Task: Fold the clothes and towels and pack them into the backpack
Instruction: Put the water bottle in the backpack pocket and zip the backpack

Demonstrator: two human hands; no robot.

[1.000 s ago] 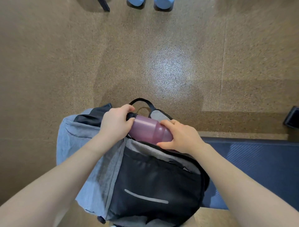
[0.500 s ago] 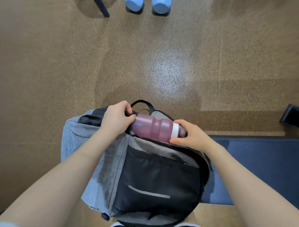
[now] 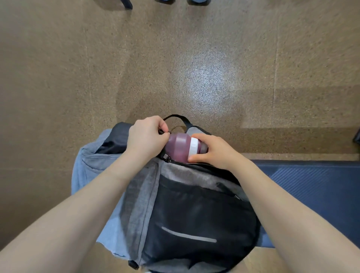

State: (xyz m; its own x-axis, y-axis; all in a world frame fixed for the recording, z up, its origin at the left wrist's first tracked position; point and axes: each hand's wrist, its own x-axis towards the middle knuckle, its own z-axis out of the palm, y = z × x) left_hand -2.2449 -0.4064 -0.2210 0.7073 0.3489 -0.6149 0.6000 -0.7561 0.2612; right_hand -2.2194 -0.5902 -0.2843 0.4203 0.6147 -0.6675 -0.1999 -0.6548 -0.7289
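Observation:
A grey and black backpack (image 3: 194, 214) stands below me with its top opening facing away. A purple bottle (image 3: 178, 146) with a white ring lies across that opening, partly inside. My right hand (image 3: 212, 151) grips the bottle's cap end. My left hand (image 3: 146, 136) pinches the edge of the backpack's opening beside the bottle's other end. A light blue-grey cloth (image 3: 87, 175) lies under the backpack on its left side.
A dark blue mat (image 3: 311, 194) lies on the speckled brown floor (image 3: 175, 68) to the right of the backpack. Blue rounded objects (image 3: 196, 1) and a dark leg (image 3: 126, 3) show at the top edge. A black object (image 3: 357, 136) sits at the right edge.
The bottle has slid left, deeper into the backpack's opening. My right hand has moved along the bottle to its cap end. My left hand stays at the opening's edge.

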